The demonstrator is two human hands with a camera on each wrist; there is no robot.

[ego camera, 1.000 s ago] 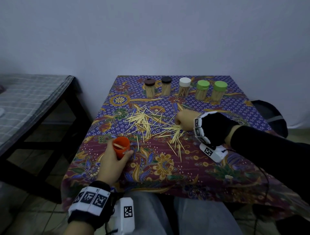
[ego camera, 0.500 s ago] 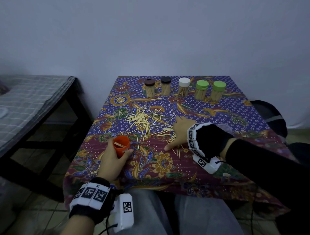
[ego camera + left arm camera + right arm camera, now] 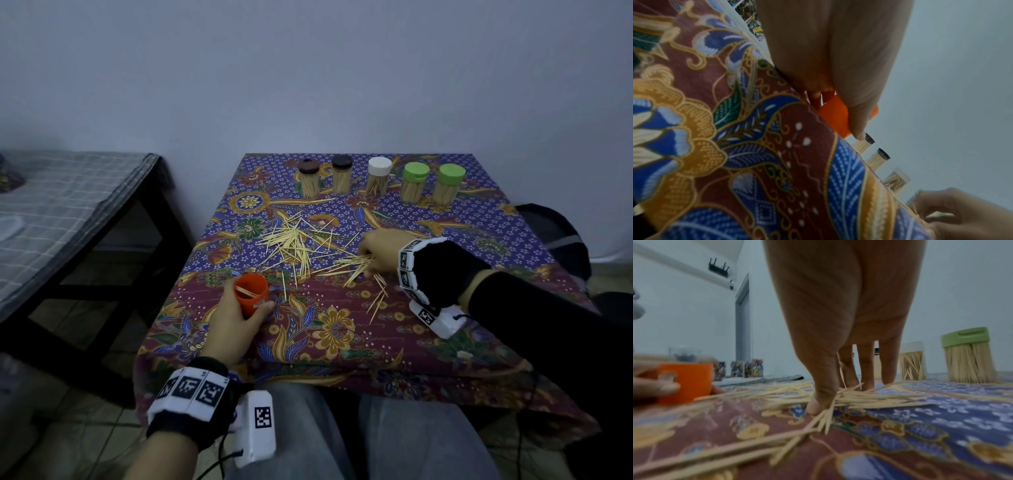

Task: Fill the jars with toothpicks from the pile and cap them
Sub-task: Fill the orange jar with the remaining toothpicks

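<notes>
We see the left hand (image 3: 236, 317) wrapped round a small orange cup (image 3: 251, 294), a smooth plastic cylinder with no lid, standing near the front left of the counter (image 3: 342, 342); a few thin wooden toothpicks lie slanted inside it. From the left wrist view the thumb and fingers (image 3: 857, 113) curl against the orange wall, so this grip is closed round the cup. The right hand (image 3: 380, 251) sits on the right edge of the toothpick pile (image 3: 294, 243), a loose scatter of pale, pointed sticks spread over the middle of the cloth. In the right wrist view its thumb and fingertips (image 3: 846, 376) point down and press together on a bunch of sticks (image 3: 855, 397), pinching them against the cloth. The tablecloth (image 3: 479, 219) is a woven batik print, with gold flowers and leaves on blue and maroon. Along the far edge stand five clear round jars (image 3: 376, 180) packed with upright toothpicks, each capped: two dark brown lids (image 3: 310, 167), one white lid (image 3: 379, 166), two green lids (image 3: 451, 173). To the left stands a low bed (image 3: 68, 205) with a grey checked cover.
</notes>
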